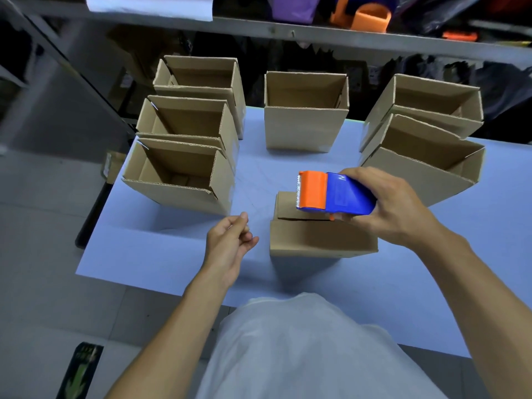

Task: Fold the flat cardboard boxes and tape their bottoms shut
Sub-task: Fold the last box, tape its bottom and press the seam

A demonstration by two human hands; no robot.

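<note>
Six open-topped cardboard boxes stand on the pale blue surface [161, 254]: three in a column at the left [184, 171], one at the far centre [305, 113], and two overlapping at the right [423, 156]. A seventh box [319, 237] sits nearest the person, in the middle, with its flaps folded shut on top. The right hand [394, 208] grips a blue and orange tape dispenser [331, 192], fingers curled round its blue body, holding it above the far part of this closed box with the orange toothed end pointing left. The left hand [230, 240] hovers just left of that box, fingers loosely curled and holding nothing. A shelf [288, 30] with orange and purple items runs along the far side.
</note>
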